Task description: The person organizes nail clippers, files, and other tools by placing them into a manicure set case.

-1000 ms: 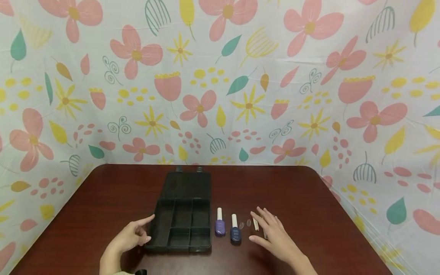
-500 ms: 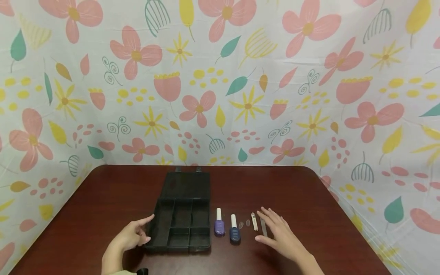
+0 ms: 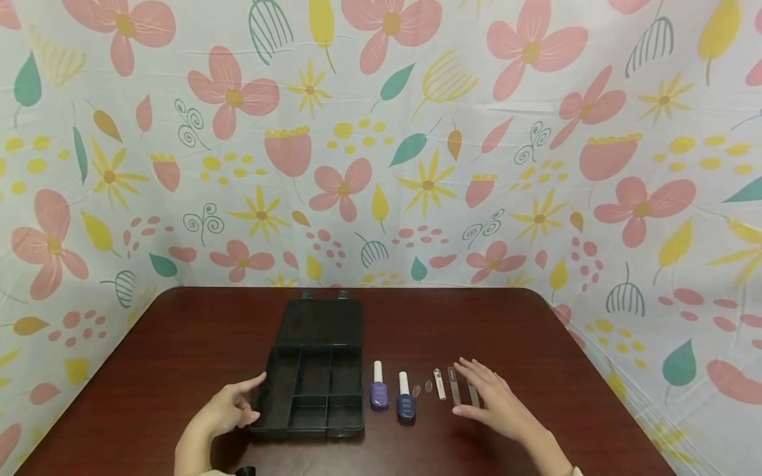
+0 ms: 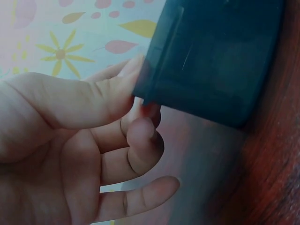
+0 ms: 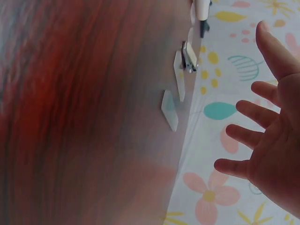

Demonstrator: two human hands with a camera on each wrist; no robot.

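A black compartment box [image 3: 313, 390] lies with its lid folded back. My left hand [image 3: 223, 413] holds its left side near the front corner; in the left wrist view the thumb [image 4: 93, 101] and fingers meet at the box edge [image 4: 206, 61]. My right hand [image 3: 500, 404] hovers above two flat nail files, a left file [image 3: 454, 385] and a right file [image 3: 473, 395], the latter partly hidden by the hand. Its fingers are spread and hold nothing. Left of the files lies a nail clipper [image 3: 439, 384].
Between box and clipper stand a purple nail polish bottle [image 3: 378, 390] and a dark blue one [image 3: 405, 400], both white-capped. Two small clear oval pieces, a left piece [image 3: 417, 391] and a right piece [image 3: 428, 386], lie beside them. A floral curtain [image 3: 381, 145] backs the brown table [image 3: 476, 324].
My right hand has moved to the right, baring the nail clipper and then the two nail files. The left hand stays at the box.
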